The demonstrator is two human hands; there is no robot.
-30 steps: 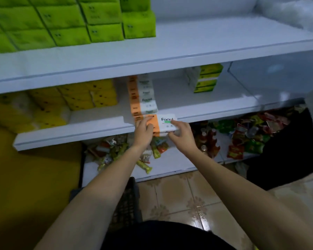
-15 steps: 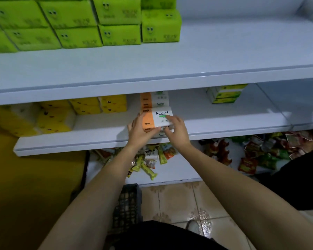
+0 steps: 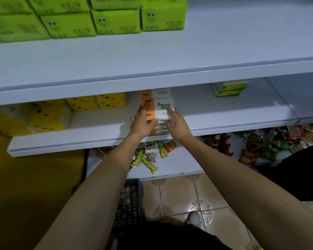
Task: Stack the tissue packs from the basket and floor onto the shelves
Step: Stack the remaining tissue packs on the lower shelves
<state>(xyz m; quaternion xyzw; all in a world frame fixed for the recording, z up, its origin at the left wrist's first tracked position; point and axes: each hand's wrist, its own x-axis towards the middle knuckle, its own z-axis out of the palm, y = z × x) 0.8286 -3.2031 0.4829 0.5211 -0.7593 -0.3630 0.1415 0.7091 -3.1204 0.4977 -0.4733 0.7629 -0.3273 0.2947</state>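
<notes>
We see a stack of tissue packs (image 3: 162,126) at the centre of the frame, on the middle shelf (image 3: 224,117) near its front edge. The top pack (image 3: 160,105) is a soft white wrapper with an orange band at its left end and the word "Facial" in dark letters over a small green mark. The packs under it show the same orange ends and the same word. Another orange-and-white pack (image 3: 155,92) stands just behind them.

The left hand (image 3: 143,121) lies against the orange end of the stack, its fingers stretched up to the top pack. The right hand (image 3: 177,124) presses the white front of the stack, fingers spread and only lightly bent. The two hands are apart, with the stack between them.

In the upper left, green packs (image 3: 116,21) with smiling faces sit on the upper shelf (image 3: 170,56). Yellow packs (image 3: 83,103) fill the left of the middle shelf, and green-and-white packs (image 3: 229,87) stand at its right rear. At lower centre a dark basket (image 3: 130,199) stands on the tiled floor (image 3: 179,192).
</notes>
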